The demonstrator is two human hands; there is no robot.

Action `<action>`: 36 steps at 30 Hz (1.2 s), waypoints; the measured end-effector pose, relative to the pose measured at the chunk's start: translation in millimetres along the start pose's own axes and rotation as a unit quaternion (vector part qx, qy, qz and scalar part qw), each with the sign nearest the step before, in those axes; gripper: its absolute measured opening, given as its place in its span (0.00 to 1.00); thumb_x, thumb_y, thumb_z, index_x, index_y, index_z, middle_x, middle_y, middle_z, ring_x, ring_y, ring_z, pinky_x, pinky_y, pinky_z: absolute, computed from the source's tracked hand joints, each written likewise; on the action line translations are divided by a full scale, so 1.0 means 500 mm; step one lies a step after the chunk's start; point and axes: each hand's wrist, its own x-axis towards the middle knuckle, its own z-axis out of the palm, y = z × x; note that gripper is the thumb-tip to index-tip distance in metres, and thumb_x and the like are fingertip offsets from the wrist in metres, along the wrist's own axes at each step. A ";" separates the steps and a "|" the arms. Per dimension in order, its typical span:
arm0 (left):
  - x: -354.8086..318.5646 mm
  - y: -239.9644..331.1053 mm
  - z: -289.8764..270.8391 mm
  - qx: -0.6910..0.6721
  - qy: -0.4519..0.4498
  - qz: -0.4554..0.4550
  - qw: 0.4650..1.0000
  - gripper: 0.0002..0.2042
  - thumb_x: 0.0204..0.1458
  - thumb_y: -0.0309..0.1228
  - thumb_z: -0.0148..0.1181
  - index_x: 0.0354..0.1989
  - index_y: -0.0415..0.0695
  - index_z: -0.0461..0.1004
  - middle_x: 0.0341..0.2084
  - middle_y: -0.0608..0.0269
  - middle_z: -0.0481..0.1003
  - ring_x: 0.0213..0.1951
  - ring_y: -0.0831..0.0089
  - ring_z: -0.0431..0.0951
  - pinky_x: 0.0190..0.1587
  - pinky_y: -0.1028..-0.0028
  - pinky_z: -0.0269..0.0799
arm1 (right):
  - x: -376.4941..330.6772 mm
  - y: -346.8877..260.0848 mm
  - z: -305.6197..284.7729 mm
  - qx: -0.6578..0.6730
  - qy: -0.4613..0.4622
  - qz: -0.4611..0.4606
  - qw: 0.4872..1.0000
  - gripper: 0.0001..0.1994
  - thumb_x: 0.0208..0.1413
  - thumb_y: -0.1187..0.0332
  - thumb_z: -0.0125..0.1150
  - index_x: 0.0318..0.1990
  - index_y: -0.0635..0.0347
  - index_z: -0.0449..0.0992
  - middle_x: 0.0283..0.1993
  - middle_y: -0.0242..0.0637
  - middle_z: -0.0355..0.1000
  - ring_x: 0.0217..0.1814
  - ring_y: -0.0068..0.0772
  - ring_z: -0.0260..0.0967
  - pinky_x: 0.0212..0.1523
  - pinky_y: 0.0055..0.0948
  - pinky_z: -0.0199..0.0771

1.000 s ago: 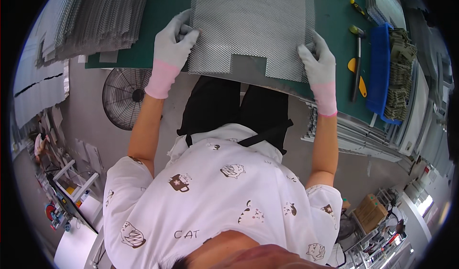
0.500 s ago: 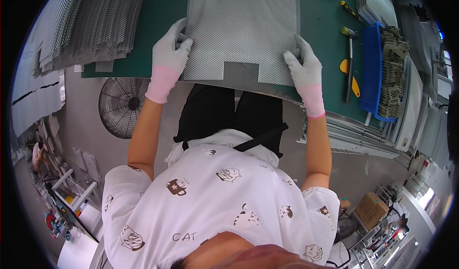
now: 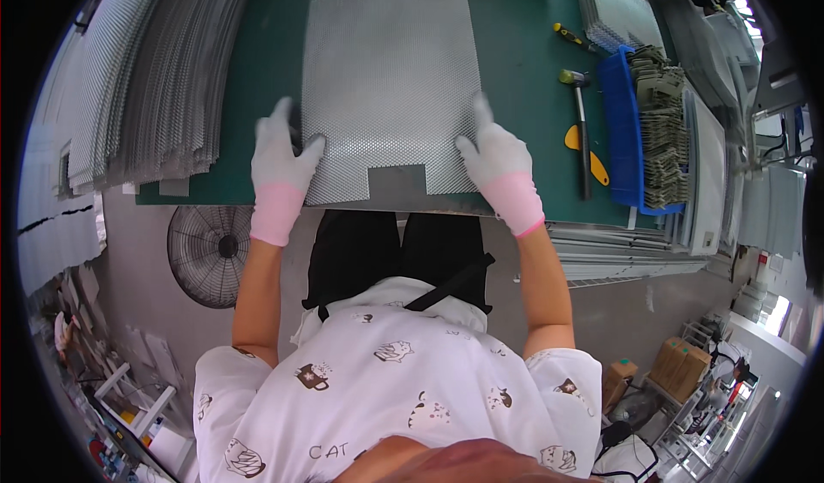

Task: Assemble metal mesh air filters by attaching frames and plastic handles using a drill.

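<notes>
We see a sheet of metal mesh [image 3: 390, 88] lying flat on the green table [image 3: 524, 80], its near edge at the table's front edge, where a small notch is cut into it. The left hand [image 3: 281, 161], in a white glove with a pink cuff, rests on the sheet's near left corner, fingers spread and pressing flat, thumb on the mesh. The right hand [image 3: 493, 161], gloved the same way, lies on the near right corner, fingers open and stretched up along the sheet's right edge. Neither hand is closed around anything.

To the left, a thick stack of mesh sheets [image 3: 150, 80] lies on the table. To the right lie a hammer [image 3: 579, 123], a yellow scraper [image 3: 588, 153] beside it, a screwdriver [image 3: 573, 37] and a blue tray [image 3: 622, 131] of grey-green parts. A fan [image 3: 210, 251] stands on the floor below the table edge.
</notes>
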 end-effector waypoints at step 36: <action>0.054 0.088 0.027 0.182 -0.167 0.367 0.897 0.26 0.44 0.43 0.61 0.55 0.55 0.67 0.58 0.61 0.64 0.60 0.56 0.61 0.61 0.48 0.49 | 0.661 0.084 -0.342 0.001 0.237 0.129 0.963 0.37 0.35 0.49 0.71 0.55 0.55 0.69 0.57 0.45 0.66 0.59 0.46 0.64 0.55 0.41 0.67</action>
